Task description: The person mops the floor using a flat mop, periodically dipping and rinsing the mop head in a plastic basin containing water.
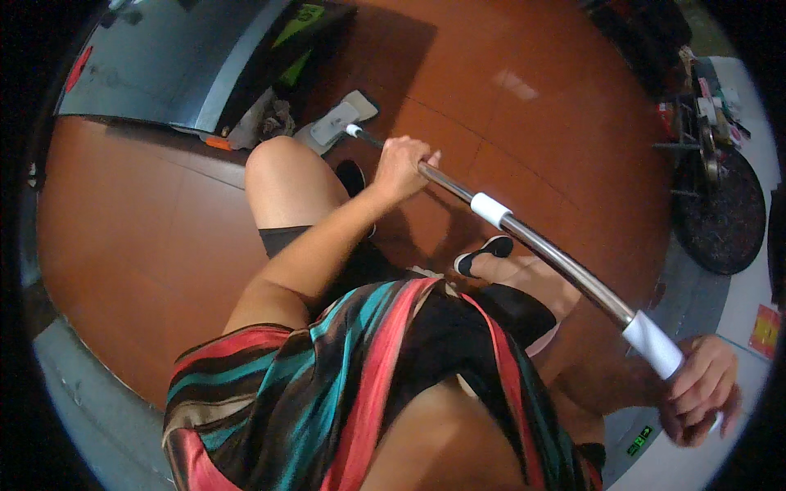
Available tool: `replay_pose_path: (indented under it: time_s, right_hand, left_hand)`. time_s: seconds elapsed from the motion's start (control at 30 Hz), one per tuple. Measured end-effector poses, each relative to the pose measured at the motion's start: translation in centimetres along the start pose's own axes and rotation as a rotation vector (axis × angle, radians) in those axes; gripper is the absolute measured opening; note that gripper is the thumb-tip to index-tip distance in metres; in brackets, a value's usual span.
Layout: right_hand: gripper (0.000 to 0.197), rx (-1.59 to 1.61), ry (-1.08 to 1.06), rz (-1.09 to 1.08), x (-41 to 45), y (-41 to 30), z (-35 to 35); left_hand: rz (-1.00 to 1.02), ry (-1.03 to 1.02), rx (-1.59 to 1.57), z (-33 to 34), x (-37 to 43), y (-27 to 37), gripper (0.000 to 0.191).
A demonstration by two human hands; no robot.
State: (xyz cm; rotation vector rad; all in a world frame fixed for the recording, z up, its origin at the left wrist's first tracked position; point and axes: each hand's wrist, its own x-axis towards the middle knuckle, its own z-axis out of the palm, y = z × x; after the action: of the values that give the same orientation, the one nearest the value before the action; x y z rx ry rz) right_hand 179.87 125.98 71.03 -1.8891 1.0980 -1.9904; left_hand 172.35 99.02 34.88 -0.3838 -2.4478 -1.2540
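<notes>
My left hand [402, 166] is closed around the lower part of a metal mop pole [565, 267] with white plastic sleeves [491, 209]. The pole slants across the view from upper left to lower right. At its upper end my right hand [703, 390] grips it just past a white grip sleeve [653, 345]. The far end of the pole joins a flat mop head [338, 126], which lies on the reddish-brown floor [503, 141]. Its light pad shows around the pale plate.
Close to the mop head stands a large dark grey box-like piece [166, 61], with a crumpled plastic bag [258, 119] and an orange item [218, 143] at its lower edge. A round black object [721, 215] and assorted small items [712, 110] are at right. My shoe [485, 255] is below the pole.
</notes>
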Motion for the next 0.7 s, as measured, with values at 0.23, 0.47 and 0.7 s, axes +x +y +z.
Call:
replay_pose_path:
  time_s: [0.23, 0.47, 0.7]
  right_hand:
    - [0.014, -0.829, 0.439, 0.349, -2.6, 11.0, 5.5]
    - [0.038, -0.569, 0.456, 0.167, -5.1, -1.5, -6.0]
    - [0.03, -0.383, 0.417, 0.12, -5.4, -0.8, -6.9]
  left_hand:
    - [-0.099, -0.016, 0.038, 5.4, 9.4, -13.6, 0.03]
    - [-0.056, 0.118, 0.134, 6.8, 4.7, -1.5, 0.042]
    - [-0.122, 0.029, 0.181, 3.3, 1.6, -1.3, 0.033]
